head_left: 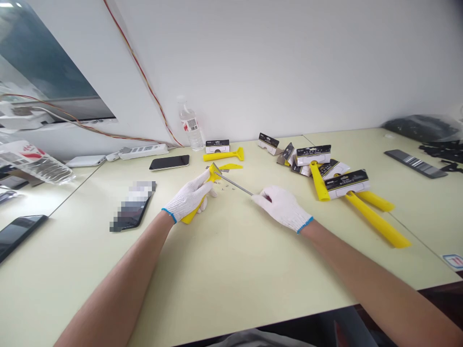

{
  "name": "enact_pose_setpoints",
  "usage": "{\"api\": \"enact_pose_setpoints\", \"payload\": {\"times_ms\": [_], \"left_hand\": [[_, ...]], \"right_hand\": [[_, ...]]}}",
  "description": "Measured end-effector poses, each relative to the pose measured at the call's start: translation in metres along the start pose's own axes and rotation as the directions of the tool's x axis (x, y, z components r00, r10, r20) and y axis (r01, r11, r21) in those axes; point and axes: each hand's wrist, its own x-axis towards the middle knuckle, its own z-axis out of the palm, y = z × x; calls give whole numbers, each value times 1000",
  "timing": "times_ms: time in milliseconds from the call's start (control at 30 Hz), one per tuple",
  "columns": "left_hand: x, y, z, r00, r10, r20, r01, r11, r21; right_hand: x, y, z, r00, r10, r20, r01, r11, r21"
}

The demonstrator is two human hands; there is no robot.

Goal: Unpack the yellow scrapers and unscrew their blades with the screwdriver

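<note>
My left hand (191, 195), in a white glove with a blue cuff, is closed around a yellow scraper (190, 216), its head sticking up past my fingers. My right hand (280, 206), gloved alike, grips a screwdriver (235, 185); its handle is hidden in my palm. The long thin shaft reaches left, and its tip meets the scraper head. Just beyond lie a loose yellow strip (231, 166) and several tiny metal bits (227, 188). Another yellow scraper (224, 155) rests farther back, beside a black-and-white card package (217, 146).
On the right are several yellow scrapers (379, 220) with card sleeves (345, 183), and a dark flat strip (415, 164). Phones (169, 162) lie on the left. A water bottle (191, 126) and a power strip (142, 151) are by the wall.
</note>
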Motion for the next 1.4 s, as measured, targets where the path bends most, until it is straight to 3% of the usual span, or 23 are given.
{"api": "enact_pose_setpoints", "payload": {"times_ms": [133, 333, 567, 767, 967, 1200, 1400], "left_hand": [[-1, 2, 1, 1000, -1, 1, 1, 1000, 3], [-1, 2, 1, 1000, -11, -7, 11, 1000, 4], [0, 2, 0, 1000, -4, 3, 4, 1000, 16], [-2, 4, 0, 1000, -8, -6, 8, 1000, 20], [-2, 7, 1, 999, -44, -13, 44, 999, 2], [-3, 8, 0, 999, -44, -17, 44, 999, 4], [-1, 4, 1, 1000, -28, -6, 28, 1000, 6]], "right_hand": [[-2, -6, 1, 996, 83, -23, -83, 996, -16], [1, 4, 0, 992, -113, 51, 116, 991, -62], [-1, -3, 3, 997, 65, -28, -67, 996, -55], [2, 5, 2, 993, -106, 42, 109, 991, -77], [0, 0, 5, 998, 55, -45, -57, 996, -62], [1, 2, 1, 998, -60, 21, 60, 998, -19], [-1, -1, 4, 997, 60, -39, -62, 996, -59]]}}
